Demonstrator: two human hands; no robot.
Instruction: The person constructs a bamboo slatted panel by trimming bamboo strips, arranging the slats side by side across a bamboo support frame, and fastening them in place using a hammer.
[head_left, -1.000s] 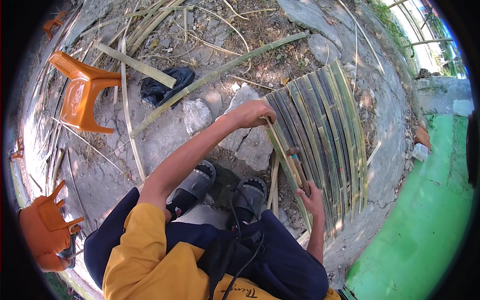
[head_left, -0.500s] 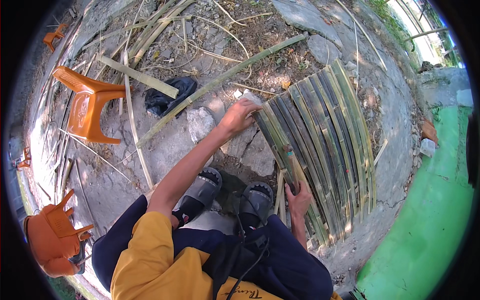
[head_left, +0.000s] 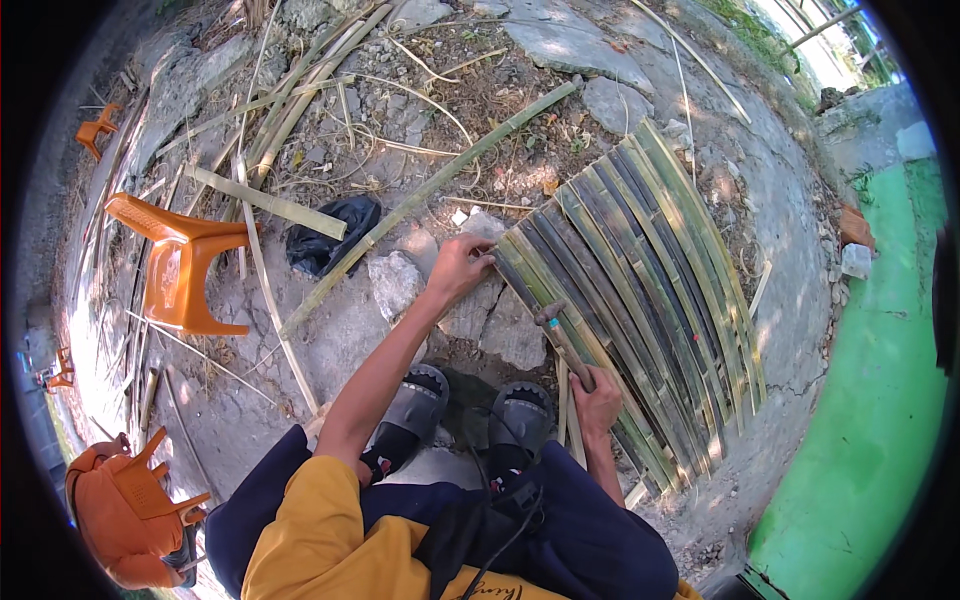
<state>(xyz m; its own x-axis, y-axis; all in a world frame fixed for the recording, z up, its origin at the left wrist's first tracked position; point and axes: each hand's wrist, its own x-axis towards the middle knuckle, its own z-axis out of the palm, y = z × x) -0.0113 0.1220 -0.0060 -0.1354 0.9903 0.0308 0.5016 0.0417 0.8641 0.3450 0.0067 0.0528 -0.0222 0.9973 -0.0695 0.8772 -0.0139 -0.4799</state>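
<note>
A panel of split bamboo slats [head_left: 640, 290], green and dark brown, lies fanned out on the ground to my right. At its far left corner, my left hand [head_left: 462, 268] has thumb and fingers pinched together by the end of the outermost slat. Whatever may be between those fingertips is too small to make out. My right hand [head_left: 597, 400] is wrapped round the wooden handle of a hammer [head_left: 568, 350]. The hammer's head, with a blue band beneath it, is over the panel's near left edge and points away from me.
A long bamboo strip [head_left: 430, 205] crosses the ground ahead, beside a black plastic bag [head_left: 333, 235] and a pale rock [head_left: 395, 284]. Orange plastic chairs [head_left: 180, 262] stand at left, with a person in orange [head_left: 125, 525] seated nearby. A green surface [head_left: 850, 430] runs along the right.
The hammer has swung left, its head now nearer the panel's left edge. My left hand's fingers have drawn in at the slat's end. The whole view has shifted slightly.
</note>
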